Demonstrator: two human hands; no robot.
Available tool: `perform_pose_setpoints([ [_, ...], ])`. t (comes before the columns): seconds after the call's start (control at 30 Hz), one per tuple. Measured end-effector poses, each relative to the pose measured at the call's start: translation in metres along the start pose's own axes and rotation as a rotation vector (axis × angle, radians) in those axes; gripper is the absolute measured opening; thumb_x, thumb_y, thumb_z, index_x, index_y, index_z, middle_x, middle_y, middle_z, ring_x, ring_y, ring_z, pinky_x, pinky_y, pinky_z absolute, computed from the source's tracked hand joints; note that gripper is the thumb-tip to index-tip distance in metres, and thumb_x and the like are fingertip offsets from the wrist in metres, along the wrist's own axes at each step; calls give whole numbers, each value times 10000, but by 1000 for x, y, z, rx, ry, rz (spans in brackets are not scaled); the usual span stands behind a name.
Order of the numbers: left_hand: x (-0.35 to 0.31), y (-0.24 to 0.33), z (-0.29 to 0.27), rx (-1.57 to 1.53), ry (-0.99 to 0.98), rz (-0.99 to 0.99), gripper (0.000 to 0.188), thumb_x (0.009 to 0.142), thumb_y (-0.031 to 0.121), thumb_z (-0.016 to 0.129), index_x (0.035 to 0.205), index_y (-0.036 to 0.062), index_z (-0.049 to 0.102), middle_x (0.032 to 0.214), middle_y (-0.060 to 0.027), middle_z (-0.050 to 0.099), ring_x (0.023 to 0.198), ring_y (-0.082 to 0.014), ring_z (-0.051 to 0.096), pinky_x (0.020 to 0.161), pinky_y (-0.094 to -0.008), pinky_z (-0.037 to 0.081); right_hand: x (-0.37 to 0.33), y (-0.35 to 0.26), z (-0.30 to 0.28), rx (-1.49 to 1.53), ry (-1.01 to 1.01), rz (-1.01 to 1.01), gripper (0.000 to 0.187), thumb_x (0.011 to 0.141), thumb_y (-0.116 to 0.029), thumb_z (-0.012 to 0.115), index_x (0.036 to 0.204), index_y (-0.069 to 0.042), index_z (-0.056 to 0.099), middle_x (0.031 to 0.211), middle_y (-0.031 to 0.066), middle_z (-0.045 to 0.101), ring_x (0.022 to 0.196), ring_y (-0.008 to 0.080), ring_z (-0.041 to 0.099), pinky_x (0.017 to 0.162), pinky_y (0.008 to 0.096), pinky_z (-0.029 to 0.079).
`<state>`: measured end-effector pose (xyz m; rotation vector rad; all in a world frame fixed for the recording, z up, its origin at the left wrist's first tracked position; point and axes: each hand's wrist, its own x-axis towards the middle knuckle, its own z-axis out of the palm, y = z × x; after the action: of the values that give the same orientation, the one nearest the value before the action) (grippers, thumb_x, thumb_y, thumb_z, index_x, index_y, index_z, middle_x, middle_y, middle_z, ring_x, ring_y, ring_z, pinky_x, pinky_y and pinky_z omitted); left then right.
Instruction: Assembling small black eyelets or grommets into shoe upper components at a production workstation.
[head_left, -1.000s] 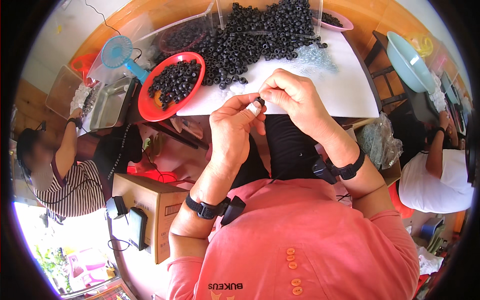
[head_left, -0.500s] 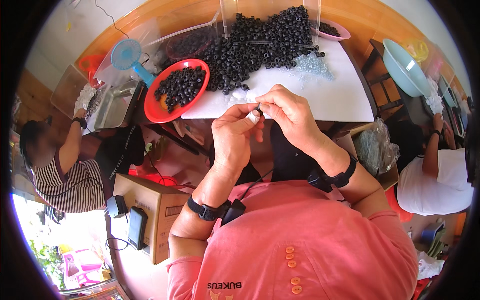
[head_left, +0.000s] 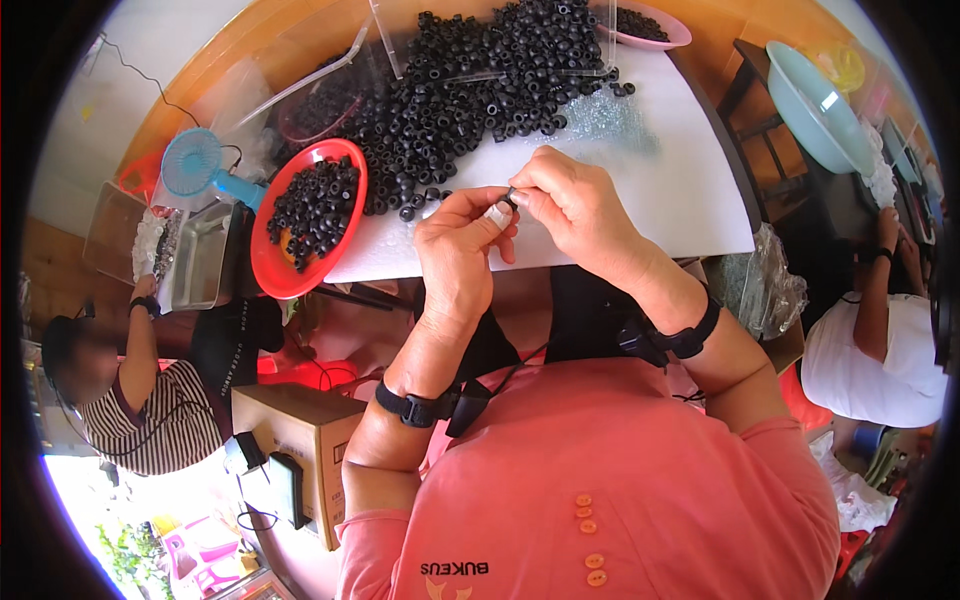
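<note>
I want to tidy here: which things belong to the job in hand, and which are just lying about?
Part of the job:
small dark piece, in left hand, right hand pinched close
heaped black beads, probably
red bowl of similar beads, probably
clear beads, perhaps

Apparently just lying about:
blue fan
cardboard box
pale blue basin

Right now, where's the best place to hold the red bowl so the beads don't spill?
Probably the near rim of the red bowl, coming from the near side. The rim is bare and open there; farther round, loose black beads crowd its right and the blue fan handle sits by its far left.
</note>
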<state>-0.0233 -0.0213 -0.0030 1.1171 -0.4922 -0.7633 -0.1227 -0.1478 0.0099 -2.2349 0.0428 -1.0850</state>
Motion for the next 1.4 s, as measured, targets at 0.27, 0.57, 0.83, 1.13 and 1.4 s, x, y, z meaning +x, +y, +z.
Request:
perform_pose_setpoints([
  [0.27,3,-8,7,48,-9,-4,168,895,-7,621,1043,-86,629,838,-145,669,687,-179,621,526,-274,473,2,11,-7,-45,-109,73,114,820,-56,644,820,-32,533,781,127,594,737,342,619,608,436,480],
  [0.57,5,-5,11,30,14,-48,148,865,-17,655,998,-82,652,817,-105,665,649,-130,592,497,-232,450,-2,16,-12,-234,-116,-104,154,730,-64,664,789,-37,524,755,120,585,705,325,608,592,433,480],
  [0.83,0,-9,10,59,21,-14,123,861,-19,651,973,-68,664,796,-77,657,635,-103,576,471,-223,426,-5,9,-4,-392,-108,-110,167,718,-118,665,782,-46,530,736,115,583,676,300,610,571,410,476],
  [1.13,-1,-7,-1,-31,-57,-18,98,871,-41,621,949,-88,657,841,-112,676,690,-154,616,566,-261,522,-10,-6,-1,-232,-84,-79,198,683,-47,648,793,-43,484,735,113,569,680,338,595,563,430,461],
  [1.4,1,-8,6,-42,29,37,119,872,-41,609,963,-100,658,840,-135,684,726,-182,652,659,-287,538,-16,-1,23,-407,87,-89,263,661,-66,669,825,-60,464,700,95,538,609,302,571,533,410,451],
])
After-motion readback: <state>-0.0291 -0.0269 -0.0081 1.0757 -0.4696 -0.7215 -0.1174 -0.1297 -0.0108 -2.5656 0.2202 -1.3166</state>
